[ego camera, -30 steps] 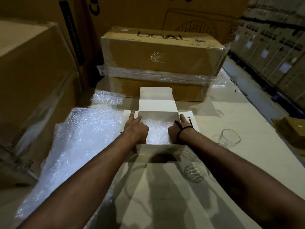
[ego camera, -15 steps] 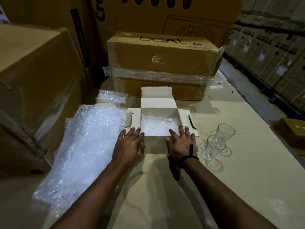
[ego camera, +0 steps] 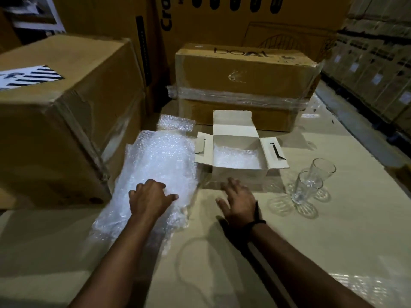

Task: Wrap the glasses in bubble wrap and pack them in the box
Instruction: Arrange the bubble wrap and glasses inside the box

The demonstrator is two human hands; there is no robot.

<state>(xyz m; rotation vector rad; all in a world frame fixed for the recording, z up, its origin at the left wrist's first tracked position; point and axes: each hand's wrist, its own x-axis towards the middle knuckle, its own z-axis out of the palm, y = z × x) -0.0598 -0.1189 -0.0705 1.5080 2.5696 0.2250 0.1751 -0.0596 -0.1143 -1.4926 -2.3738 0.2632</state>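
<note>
Two clear ribbed drinking glasses [ego camera: 308, 187] stand upright and unwrapped on the pale table [ego camera: 347, 245], one just behind the other, at 3 o'clock of the small white cardboard box [ego camera: 239, 174]. One box, flaps open, with a layer of bubble wrap [ego camera: 233, 157] lying inside. At 9 o'clock of the box lies one large sheet of clear bubble wrap [ego camera: 160, 156], with one small folded piece [ego camera: 175, 122] beyond it at 12 o'clock and another patch [ego camera: 367, 287] at the 5 o'clock corner of the view. Left hand [ego camera: 151, 196] rests on the large sheet, fingers bent down onto it; whether its grip pinches the film cannot be told. Right hand [ego camera: 239, 203] is just in front of the box, grip spread, holding nothing, well apart from the glasses. At least three brown cardboard cartons [ego camera: 66, 121] stand from 9 to 12 o'clock. Judgement: glasses are stiff, smooth and breakable, so take each round the body, not by the rim; wrap is light, limp and springy, best lifted by an edge.
</note>
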